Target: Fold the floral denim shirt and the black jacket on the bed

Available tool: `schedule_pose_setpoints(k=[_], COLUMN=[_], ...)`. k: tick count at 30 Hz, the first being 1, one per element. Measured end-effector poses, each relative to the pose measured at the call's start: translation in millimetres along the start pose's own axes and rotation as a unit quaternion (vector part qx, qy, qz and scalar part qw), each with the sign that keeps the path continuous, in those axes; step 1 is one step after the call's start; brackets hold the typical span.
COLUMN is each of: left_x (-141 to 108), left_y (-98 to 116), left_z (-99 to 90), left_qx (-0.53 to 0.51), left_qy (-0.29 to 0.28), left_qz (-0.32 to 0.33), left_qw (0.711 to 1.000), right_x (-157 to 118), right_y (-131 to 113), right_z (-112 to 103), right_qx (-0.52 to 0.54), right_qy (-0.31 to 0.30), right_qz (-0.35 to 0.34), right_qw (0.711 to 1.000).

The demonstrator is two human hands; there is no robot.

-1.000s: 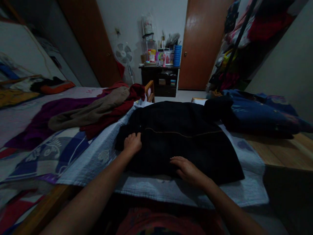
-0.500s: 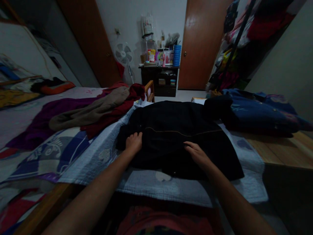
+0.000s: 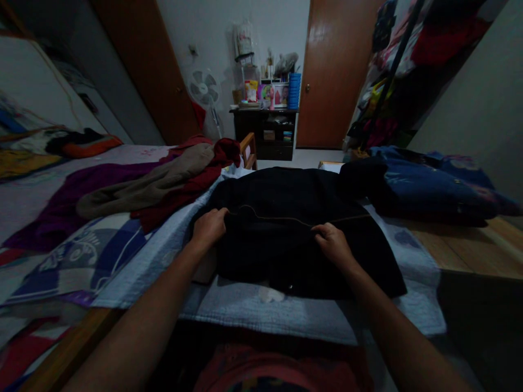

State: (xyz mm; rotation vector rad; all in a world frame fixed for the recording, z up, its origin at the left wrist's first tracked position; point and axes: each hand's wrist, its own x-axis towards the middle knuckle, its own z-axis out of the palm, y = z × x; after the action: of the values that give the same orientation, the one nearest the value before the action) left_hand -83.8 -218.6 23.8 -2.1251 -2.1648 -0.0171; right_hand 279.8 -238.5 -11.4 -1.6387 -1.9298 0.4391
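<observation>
A black jacket (image 3: pixel 281 190) lies spread in front of me, with a thin tan line running across it. My left hand (image 3: pixel 210 227) is closed on its left side, pinching the cloth where the tan line begins. Below that hand a pale brownish patch (image 3: pixel 205 267) shows; I cannot tell what it is. Farther right, my right hand (image 3: pixel 332 242) has its fingers pinched on the jacket just under the line. A light blue quilted cover (image 3: pixel 318 316) with pale hearts is beneath the jacket.
Purple clothing (image 3: pixel 61 201), a grey-brown garment (image 3: pixel 143 190) and dark red cloth lie on the bed at left. Folded blue clothes (image 3: pixel 433 185) are stacked on a wooden surface (image 3: pixel 461 250) at right. A fan (image 3: pixel 204 87) and a dark cabinet (image 3: pixel 263 133) stand at the back.
My left hand has moved up and left, lifting the jacket's left edge and uncovering the brownish patch. My right hand has shifted slightly up and right, its fingers now closed on the cloth.
</observation>
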Motion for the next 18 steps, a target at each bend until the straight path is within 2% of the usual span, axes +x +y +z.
schedule_pose_setpoints(k=[2, 5, 7, 8, 10, 12, 13, 15, 18], left_x=[-1, -16, -38, -51, -78, -99, -105, -109, -102], left_y=[2, 27, 53, 67, 91, 105, 108, 106, 94], left_z=[-7.6, -17.6, -21.3, -21.5, -17.6, -8.4, -2.6, 9.7, 24.1], left_qx=[0.018, 0.031, -0.018, -0.053, -0.121, -0.154, -0.154, -0.141, -0.112], left_qy=[0.008, 0.062, 0.081, 0.054, -0.032, -0.075, -0.078, -0.063, -0.020], left_qz=[-0.005, 0.027, 0.124, 0.209, 0.368, 0.432, 0.441, 0.430, 0.384], left_qw=[1.000, 0.997, 0.989, 0.975, 0.921, 0.886, 0.881, 0.890, 0.916], right_x=[6, 14, 16, 15, 7, -8, -18, -38, -64], right_y=[-4, -10, -15, -17, -23, -30, -33, -39, -43], right_z=[-3, -4, -3, -2, 0, 3, 6, 14, 28], right_qx=[-0.047, -0.089, -0.106, -0.108, -0.101, -0.091, -0.090, -0.089, -0.079], right_qy=[-0.013, -0.043, -0.058, -0.063, -0.070, -0.063, -0.057, -0.062, -0.134], right_qz=[0.013, 0.049, 0.062, 0.064, 0.053, 0.007, -0.029, -0.115, -0.175], right_qw=[0.999, 0.994, 0.991, 0.990, 0.991, 0.994, 0.994, 0.987, 0.972])
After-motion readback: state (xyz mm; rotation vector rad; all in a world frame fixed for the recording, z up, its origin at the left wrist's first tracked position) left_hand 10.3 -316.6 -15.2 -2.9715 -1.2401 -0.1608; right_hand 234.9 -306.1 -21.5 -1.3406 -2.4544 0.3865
